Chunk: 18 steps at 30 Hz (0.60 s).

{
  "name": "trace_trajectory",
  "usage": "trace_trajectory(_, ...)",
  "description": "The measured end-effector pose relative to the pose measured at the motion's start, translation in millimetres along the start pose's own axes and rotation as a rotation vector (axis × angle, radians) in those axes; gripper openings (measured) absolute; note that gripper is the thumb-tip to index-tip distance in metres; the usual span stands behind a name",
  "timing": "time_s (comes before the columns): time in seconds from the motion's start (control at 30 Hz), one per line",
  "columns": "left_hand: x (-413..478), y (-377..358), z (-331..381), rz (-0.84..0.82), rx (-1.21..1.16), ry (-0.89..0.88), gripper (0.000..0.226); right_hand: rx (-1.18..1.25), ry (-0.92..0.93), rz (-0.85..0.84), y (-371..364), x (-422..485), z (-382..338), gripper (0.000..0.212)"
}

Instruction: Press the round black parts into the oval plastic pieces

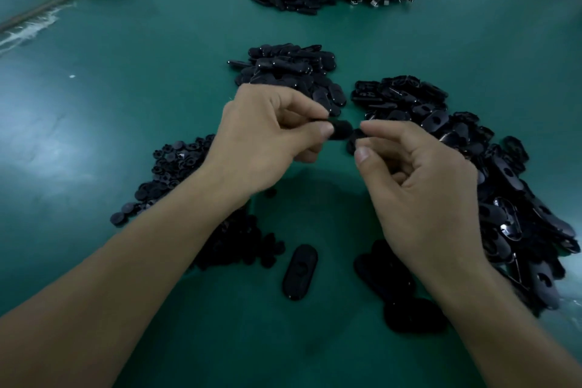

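over a green table mat (126,135), the left hand (267,138) pinches a small black plastic part (341,131) and the right hand (419,192) pinches a second black part (355,139); their shapes are too dark to tell. round black parts (176,167) heap near left, oval black plastic pieces (504,198) right and far.

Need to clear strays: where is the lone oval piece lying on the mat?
In the head view, the lone oval piece lies near bottom centre on the green mat, between the round-parts pile on the left and the right forearm.
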<state>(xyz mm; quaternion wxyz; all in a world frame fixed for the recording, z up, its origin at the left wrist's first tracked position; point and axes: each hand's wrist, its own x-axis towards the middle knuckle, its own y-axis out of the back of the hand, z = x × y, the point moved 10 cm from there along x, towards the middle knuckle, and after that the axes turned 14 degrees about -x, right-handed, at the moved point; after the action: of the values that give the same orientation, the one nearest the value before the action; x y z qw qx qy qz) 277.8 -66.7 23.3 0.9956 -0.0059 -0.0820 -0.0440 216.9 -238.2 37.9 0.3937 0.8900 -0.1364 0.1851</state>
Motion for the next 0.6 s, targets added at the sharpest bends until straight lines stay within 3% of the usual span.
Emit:
trace_trajectory(0.23,53.2,52.3,7.2,0.285,0.008,-0.018,0.011,-0.101,0.144,0.054,5.4,-2.8,-20.0,0.009)
trace_trajectory(0.6,98.2,50.0,1.7,0.322,0.507,-0.039,0.022,-0.202,0.136,0.031,2.2,-3.5,-18.6,0.015)
